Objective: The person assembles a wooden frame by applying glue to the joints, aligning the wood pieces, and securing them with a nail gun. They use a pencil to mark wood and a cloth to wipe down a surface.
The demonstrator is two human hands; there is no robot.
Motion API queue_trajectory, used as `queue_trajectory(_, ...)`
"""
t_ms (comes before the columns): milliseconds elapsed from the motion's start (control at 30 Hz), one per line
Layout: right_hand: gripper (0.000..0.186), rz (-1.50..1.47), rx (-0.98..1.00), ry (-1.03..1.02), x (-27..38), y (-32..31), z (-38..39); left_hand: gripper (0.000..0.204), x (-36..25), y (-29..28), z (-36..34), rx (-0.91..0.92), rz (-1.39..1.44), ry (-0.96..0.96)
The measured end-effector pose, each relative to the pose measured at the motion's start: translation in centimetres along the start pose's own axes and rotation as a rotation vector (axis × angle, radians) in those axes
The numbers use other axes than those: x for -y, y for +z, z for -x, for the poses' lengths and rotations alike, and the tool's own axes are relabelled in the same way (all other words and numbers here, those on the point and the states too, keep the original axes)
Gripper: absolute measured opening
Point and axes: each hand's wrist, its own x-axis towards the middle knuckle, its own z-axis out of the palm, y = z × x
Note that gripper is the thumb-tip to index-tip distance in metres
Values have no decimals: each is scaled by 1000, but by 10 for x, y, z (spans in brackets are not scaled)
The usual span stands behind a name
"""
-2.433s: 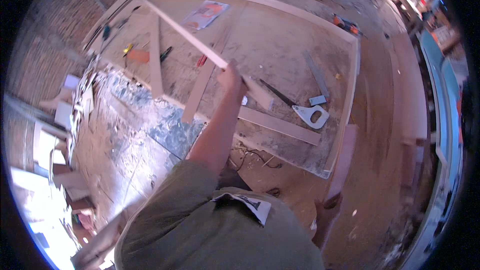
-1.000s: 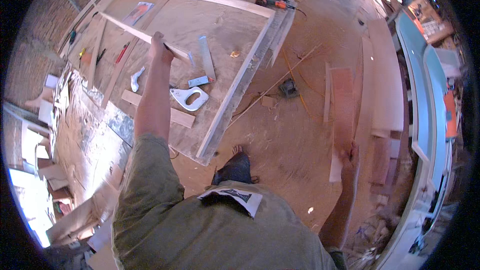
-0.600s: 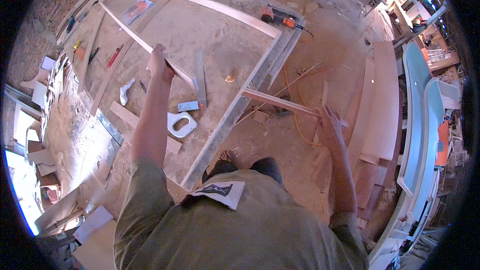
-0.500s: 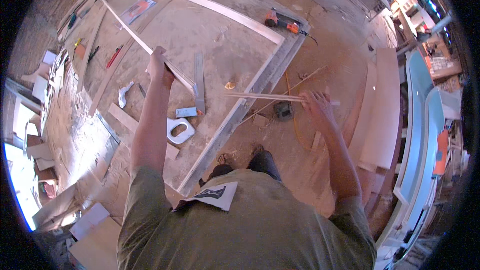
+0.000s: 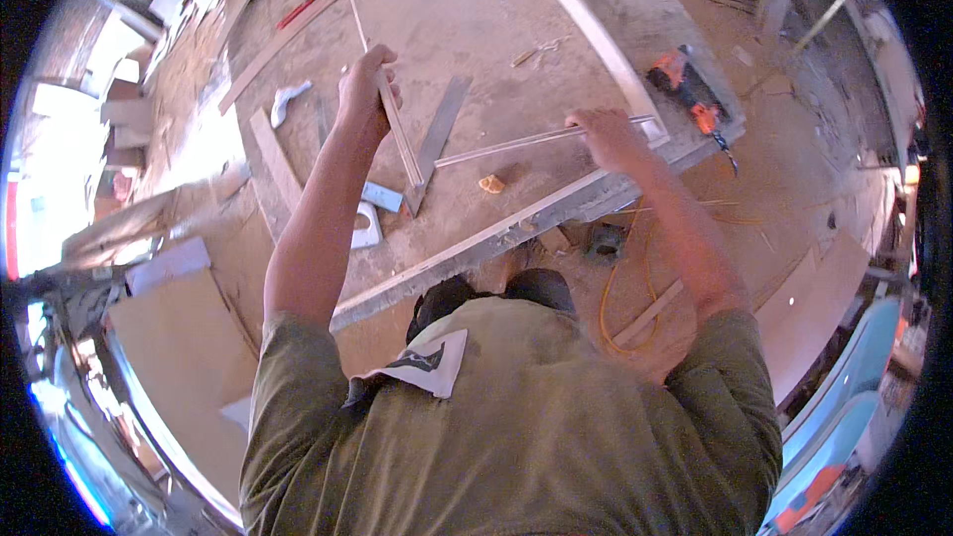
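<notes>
the left hand [image 5: 365,89] has its grip closed round a long thin wooden strip [image 5: 397,134] that runs from far up the surface [image 5: 467,20] down past the fist to end just below it. the right hand [image 5: 608,137] grips a second thin strip [image 5: 526,142] at its right end; that one lies nearly level, reaching left toward the first strip's lower end. both look light, slender and springy, likely to whip or snap if held only at a tip, so a hold nearer the middle would seem steadier.

just below the left grip a flat grey metal bar [image 5: 437,139] lies angled, close by the strip's end, with a small blue block [image 5: 382,197] and a white handle-shaped piece [image 5: 365,228] further down. a small tan scrap [image 5: 491,183] sits under the second strip. right of the right grip lies an orange power drill [image 5: 685,89], near the surface's raised white edge rail [image 5: 586,30].
</notes>
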Motion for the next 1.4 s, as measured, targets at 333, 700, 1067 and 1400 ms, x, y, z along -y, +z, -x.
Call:
queue_trajectory(333,24,-123,162,-22,-7,-9,-11,26,9,1,6,-24,-111,4)
queue_trajectory(700,19,-59,295,86,-11,10,25,20,24,-24,-14,-42,-63,12)
queue_trajectory(1067,22,5,243,17,-24,6,36,26,18,-20,-4,49,-64,10)
queue_trajectory(1400,34,-158,195,45,-43,-1,51,26,30,-29,-12,37,-89,13)
